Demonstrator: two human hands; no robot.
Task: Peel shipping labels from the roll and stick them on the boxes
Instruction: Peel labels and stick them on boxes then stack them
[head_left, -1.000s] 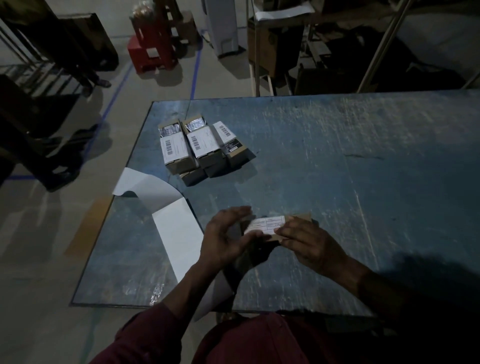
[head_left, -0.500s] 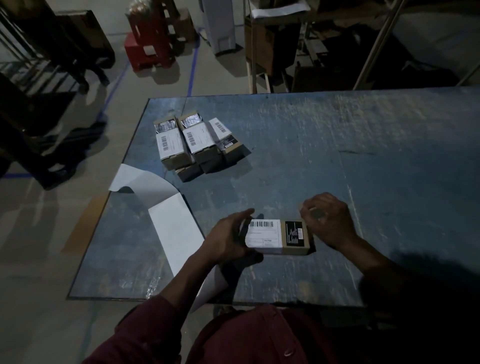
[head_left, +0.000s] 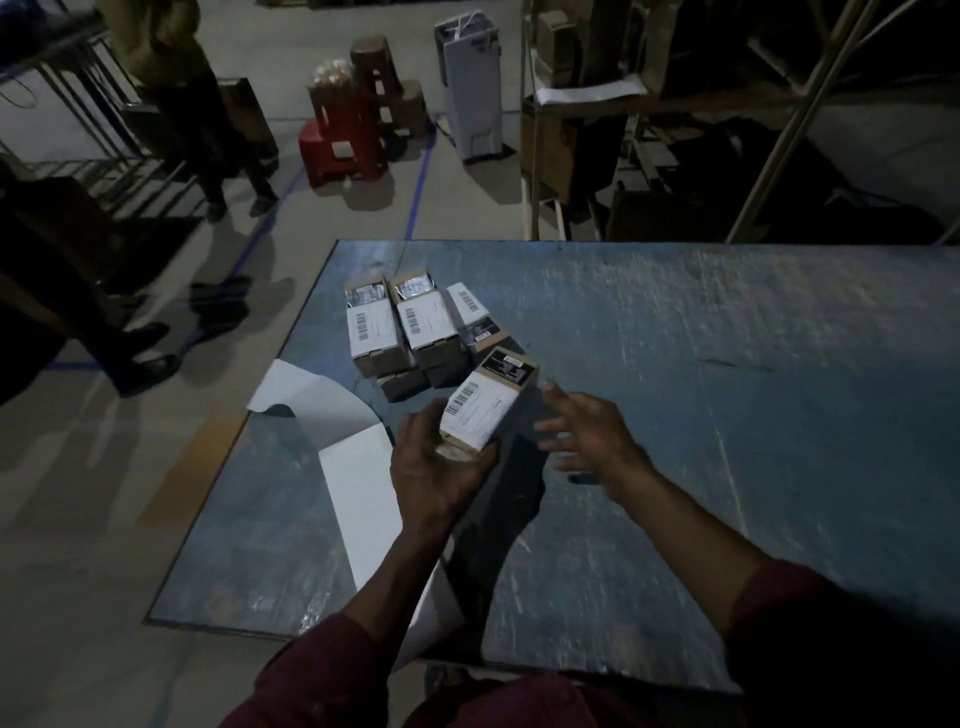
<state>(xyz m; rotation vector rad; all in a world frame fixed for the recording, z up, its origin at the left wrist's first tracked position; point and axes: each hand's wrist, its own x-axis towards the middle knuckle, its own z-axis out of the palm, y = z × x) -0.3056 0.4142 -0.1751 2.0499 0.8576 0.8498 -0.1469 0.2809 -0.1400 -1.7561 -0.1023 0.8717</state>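
My left hand grips the near end of a small brown box that carries a white barcode label and a black panel. The box is lifted off the blue table and tilts away toward a cluster of labelled boxes. My right hand hovers just right of the held box with its fingers spread and holds nothing. A white strip of label backing paper curls across the table's left side and runs under my left forearm and over the near edge.
The table's left edge lies close to the box cluster. On the floor beyond stand red stools, a grey bin and shelving. A person's legs are at the far left.
The box lay flat on the table between both hands. My left hand has now lifted it and carried it toward the cluster, while my right hand let go and opened beside it.
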